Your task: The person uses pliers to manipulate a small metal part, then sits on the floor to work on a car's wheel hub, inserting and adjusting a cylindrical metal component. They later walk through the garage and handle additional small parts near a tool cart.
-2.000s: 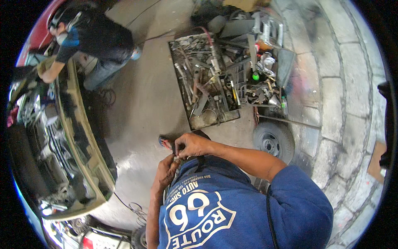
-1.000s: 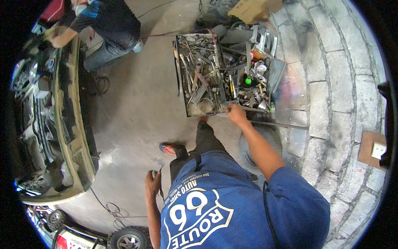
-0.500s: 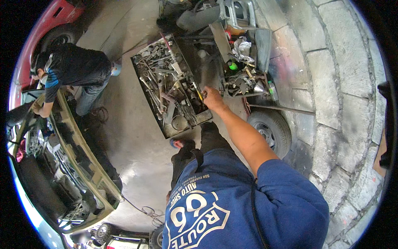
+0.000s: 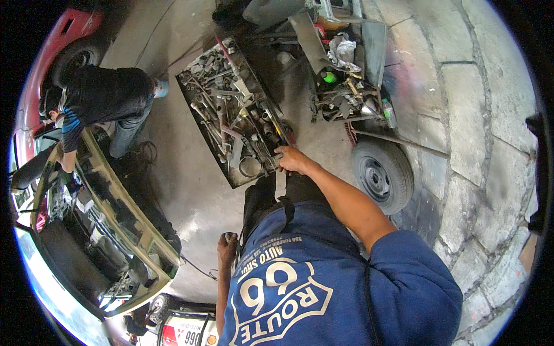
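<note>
A dark metal tray (image 4: 229, 183) full of loose hand tools stands on the floor ahead of me. Its near right corner is where my right hand (image 4: 293, 160) is, fingers curled over the rim, partly hidden from above. Inside the tray lie several spanners (image 4: 212, 134), sockets and bars, and a round metal ring (image 4: 250, 166) near the close edge. A long bar with a red end (image 4: 226, 51) lies along the right side. Low beside my body hangs my left hand (image 4: 227, 248), its fingers curled; what they hold, if anything, is hidden.
A wheel with a tyre (image 4: 382, 176) leans at the right, below a long-handled brush (image 4: 398, 142). Behind it stands a bin of parts (image 4: 346, 104) with a green-capped bottle (image 4: 389, 113). At left a co-worker (image 4: 107, 98) bends over an open car body (image 4: 124, 225). A stone-block wall (image 4: 467, 121) runs along the right.
My right hand has moved down the tray's right side to its near corner. My left hand has come into view beside my body. The co-worker's arm has shifted lower over the car body.
</note>
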Motion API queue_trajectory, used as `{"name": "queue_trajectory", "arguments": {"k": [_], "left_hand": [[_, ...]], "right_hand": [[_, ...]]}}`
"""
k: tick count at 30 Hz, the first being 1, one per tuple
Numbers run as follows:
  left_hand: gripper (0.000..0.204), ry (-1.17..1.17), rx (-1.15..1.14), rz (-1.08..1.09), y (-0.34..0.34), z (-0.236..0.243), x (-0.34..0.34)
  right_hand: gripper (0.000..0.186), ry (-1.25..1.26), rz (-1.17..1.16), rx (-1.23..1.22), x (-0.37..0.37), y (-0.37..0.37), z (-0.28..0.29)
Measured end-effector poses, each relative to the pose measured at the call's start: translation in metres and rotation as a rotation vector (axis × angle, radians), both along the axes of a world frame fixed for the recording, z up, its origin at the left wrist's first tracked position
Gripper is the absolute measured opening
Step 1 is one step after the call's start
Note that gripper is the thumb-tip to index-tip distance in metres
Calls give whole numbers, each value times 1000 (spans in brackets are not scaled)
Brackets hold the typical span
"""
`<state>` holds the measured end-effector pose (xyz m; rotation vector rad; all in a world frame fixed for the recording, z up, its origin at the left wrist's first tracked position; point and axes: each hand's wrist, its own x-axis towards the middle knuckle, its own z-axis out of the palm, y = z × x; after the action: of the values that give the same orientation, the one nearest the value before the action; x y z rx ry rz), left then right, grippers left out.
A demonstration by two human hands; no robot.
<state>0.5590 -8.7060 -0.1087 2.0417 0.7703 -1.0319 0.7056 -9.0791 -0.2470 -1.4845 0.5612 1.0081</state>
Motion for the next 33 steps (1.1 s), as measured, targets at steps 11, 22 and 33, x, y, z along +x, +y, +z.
{"name": "queue_trajectory", "arguments": {"k": [11, 22, 33], "left_hand": [[33, -28, 48, -24, 36, -54, -90], [40, 77, -125, 217, 60, -115, -187], [33, 12, -9, 94, 33, -62, -115]], "right_hand": [[6, 317, -66, 37, 16, 51, -30], [18, 368, -528, 223, 5, 55, -67], [54, 35, -247, -349, -20, 68, -103]]}}
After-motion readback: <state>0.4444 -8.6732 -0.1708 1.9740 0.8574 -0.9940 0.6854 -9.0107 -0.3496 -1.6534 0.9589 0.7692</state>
